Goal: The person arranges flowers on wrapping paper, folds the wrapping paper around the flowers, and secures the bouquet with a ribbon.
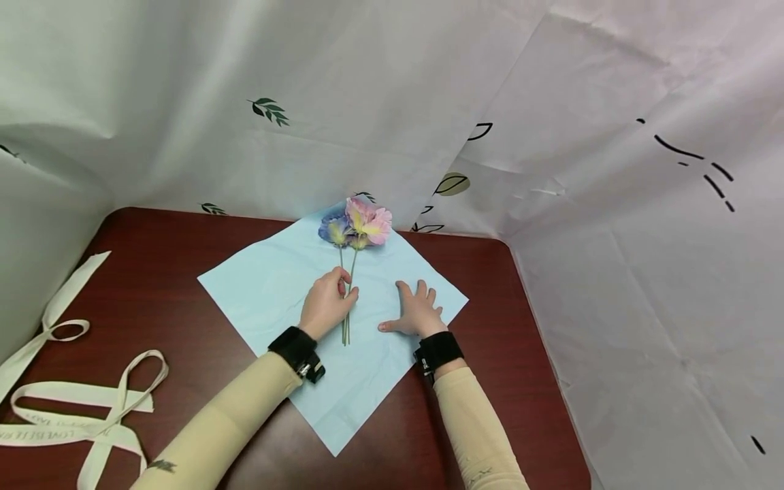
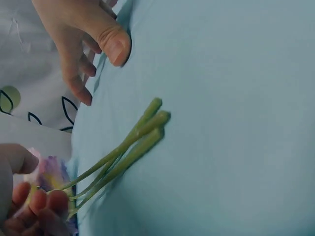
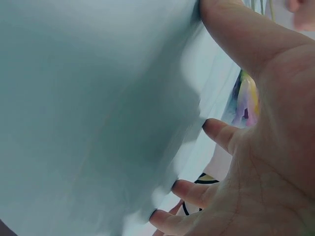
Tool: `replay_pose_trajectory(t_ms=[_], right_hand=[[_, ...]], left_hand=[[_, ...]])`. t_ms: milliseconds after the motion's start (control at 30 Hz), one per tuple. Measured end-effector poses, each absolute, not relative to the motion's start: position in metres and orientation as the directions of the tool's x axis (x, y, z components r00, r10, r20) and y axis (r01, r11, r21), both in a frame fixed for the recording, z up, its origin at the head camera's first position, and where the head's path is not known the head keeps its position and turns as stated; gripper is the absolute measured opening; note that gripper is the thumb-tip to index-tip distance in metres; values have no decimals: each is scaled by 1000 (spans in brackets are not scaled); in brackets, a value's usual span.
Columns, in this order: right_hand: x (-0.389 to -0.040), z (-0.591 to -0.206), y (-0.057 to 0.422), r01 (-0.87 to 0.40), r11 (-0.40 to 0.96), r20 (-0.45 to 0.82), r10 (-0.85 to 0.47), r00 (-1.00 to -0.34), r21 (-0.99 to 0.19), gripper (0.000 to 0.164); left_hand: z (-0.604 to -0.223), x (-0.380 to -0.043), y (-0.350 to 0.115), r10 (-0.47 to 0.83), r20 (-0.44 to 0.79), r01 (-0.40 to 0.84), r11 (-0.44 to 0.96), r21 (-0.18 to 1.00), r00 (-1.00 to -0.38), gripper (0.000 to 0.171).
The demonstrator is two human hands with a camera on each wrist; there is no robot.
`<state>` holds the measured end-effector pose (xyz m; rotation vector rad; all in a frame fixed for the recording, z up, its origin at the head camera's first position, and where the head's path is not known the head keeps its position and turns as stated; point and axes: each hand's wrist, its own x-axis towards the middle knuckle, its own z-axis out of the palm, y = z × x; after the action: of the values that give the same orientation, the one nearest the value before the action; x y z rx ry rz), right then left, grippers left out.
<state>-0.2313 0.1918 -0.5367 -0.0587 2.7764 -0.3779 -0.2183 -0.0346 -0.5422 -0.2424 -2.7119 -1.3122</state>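
Dark red table before white printed cloth. On blue sheet, pink and blue flowers toward its far corner, with stems over its middle, grasped in curled left hand. Right hand spread, gripping nothing, fingertips touching right part of sheet. Left of sheet, cream ribbon.

You can draw your right hand toward you over the light-blue square sheet, but slender green flower stems and your left hand block its way left.
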Motion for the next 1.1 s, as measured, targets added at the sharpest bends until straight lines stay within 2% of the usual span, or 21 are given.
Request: replay_pose_trajectory(t_ms=[100, 200, 400, 533, 733, 867, 967, 1100], right_hand=[[-227, -539, 192, -7, 956, -311, -102, -945, -293, 110], [-223, -541, 195, -23, 951, -307, -123, -944, -309, 109], [-219, -541, 201, -39, 941, -296, -144, -944, -336, 107], [-218, -540, 205, -48, 948, -295, -146, -944, -315, 107], [-219, -542, 206, -74, 944, -285, -171, -943, -322, 101], [-210, -541, 209, -155, 928, -256, -249, -934, -339, 102], [-196, -537, 213, -282, 886, -247, -386, -889, -369, 107], [-172, -535, 221, -439, 787, -254, -574, -778, -435, 108]], left_hand=[[-536, -204, -59, 280, 227, 356, 612, 706, -933, 22], [-530, -188, -87, 461, 215, 480, 595, 645, -861, 33], [-527, -166, -131, 637, 92, 562, 592, 578, -765, 53], [-533, -157, -145, 675, 45, 580, 596, 555, -736, 63], [-546, -148, -153, 665, 33, 570, 612, 549, -746, 74], [-553, -143, -155, 663, 24, 570, 624, 535, -748, 76], [-557, -139, -157, 658, 26, 574, 636, 515, -752, 75], [-559, -135, -162, 650, 37, 577, 646, 500, -759, 75]])
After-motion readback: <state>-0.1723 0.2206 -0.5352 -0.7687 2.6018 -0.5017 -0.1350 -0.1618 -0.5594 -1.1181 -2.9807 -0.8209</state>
